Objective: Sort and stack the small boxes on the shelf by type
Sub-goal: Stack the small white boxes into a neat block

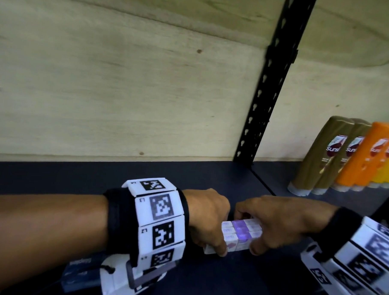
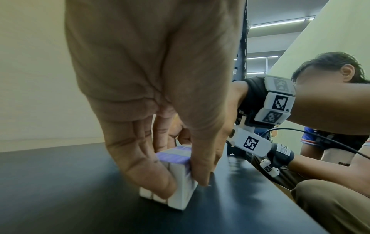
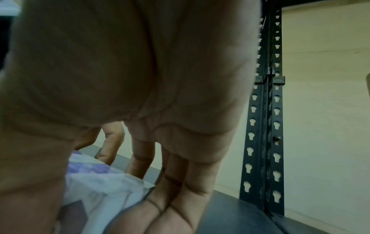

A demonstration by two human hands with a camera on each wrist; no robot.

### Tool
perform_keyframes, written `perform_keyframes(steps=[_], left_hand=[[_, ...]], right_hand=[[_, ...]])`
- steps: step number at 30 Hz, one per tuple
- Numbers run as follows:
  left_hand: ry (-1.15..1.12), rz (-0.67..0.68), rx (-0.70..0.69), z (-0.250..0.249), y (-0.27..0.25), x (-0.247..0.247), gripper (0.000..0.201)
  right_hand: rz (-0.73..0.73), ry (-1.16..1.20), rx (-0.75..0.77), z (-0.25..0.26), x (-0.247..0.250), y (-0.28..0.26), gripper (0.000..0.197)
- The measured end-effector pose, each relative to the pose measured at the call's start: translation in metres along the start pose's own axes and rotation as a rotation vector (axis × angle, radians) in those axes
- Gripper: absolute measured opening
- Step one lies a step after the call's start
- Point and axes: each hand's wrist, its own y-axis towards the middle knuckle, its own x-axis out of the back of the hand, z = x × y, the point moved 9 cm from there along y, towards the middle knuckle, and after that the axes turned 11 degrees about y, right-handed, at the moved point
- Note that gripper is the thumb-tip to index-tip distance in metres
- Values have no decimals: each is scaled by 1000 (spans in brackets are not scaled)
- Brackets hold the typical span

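On the dark shelf (image 1: 205,279) — both hands (image 1: 208,217) grip stacked white-purple boxes (image 1: 241,235).

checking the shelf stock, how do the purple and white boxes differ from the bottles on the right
The purple and white boxes are small, flat-sided cartons pressed together in a block; the bottles are tall and rounded.

The boxes are held from both ends by the left hand and the right hand; nothing touches the bottles.

The boxes sit near the front of the shelf; the bottles stand at the back wall.

Both rest on the same dark shelving, grouped by kind.
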Motion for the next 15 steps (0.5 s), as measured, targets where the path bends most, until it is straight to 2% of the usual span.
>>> perform_keyframes(steps=[11,15], left_hand=[[11,-19,-14,-3,5,-1,45],[61,44,-12,2,-1,0,58]], right_hand=[[15,-4,-19,0,-4,-1,43],[60,-33,-14,0,-4,1,53]])
